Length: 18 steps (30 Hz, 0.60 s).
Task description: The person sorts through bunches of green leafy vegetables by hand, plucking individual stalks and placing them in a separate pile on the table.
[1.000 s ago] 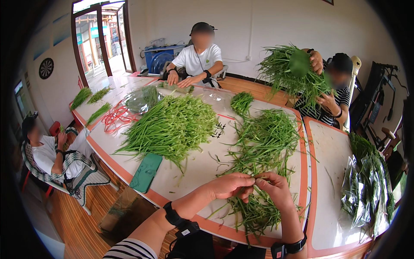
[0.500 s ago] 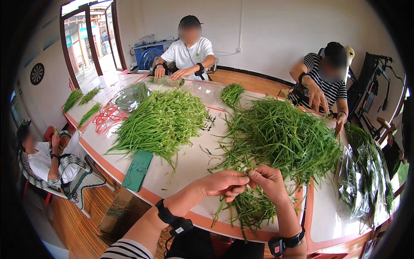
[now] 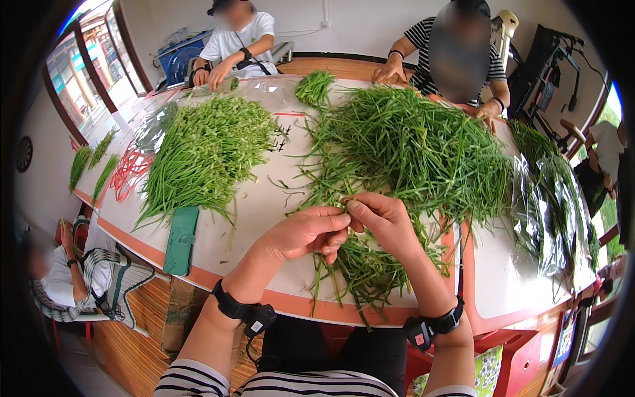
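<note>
My left hand (image 3: 305, 233) and my right hand (image 3: 380, 221) meet over the near part of the table, thumbs and forefingers pinched together. Something small is between the fingertips, too hidden to name, perhaps a bit of green stem. Directly below lies a loose small pile of green stalks (image 3: 370, 274), chive-like. Beyond my hands spreads a large tangled heap of the same long green stalks (image 3: 423, 142). To the left, a neater heap of stalks with pale budded tips (image 3: 211, 145) lies mostly aligned.
A green phone case (image 3: 180, 241) lies at the table's near left edge. Red ties (image 3: 130, 173) and clear plastic (image 3: 155, 126) are farther left. Bagged greens (image 3: 552, 212) lie at right. Two people work across the table; another person (image 3: 63, 278) sits at left. A red chair (image 3: 519, 364) stands near right.
My view has tilted down and shifted right. Both hands stay pinched together over the small pile. The striped-shirt person's hands have moved apart; the person at far side still handles a bundle.
</note>
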### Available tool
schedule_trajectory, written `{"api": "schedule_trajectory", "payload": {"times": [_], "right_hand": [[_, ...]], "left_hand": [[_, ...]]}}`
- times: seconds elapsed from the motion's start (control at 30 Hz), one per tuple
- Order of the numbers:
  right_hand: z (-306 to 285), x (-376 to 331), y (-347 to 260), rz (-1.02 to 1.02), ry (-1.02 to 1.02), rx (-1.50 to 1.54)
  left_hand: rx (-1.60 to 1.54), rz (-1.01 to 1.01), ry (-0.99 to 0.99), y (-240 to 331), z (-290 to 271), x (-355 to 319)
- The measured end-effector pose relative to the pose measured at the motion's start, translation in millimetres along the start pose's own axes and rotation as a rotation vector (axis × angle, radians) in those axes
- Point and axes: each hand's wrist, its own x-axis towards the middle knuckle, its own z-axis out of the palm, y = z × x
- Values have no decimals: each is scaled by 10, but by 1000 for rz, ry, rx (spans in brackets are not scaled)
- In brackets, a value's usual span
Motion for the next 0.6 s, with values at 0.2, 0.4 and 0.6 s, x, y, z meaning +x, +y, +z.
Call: {"api": "schedule_trajectory", "payload": {"times": [0.2, 0.4, 0.6], "right_hand": [[12, -32, -21, -36, 43, -6], [35, -55, -94, -68, 84, -71], [-132, 20, 56, -54, 217, -201]], "left_hand": [[33, 7, 47, -11, -3, 29], [30, 16, 100, -5, 20, 9], [-121, 260, 67, 148, -202, -99]]}}
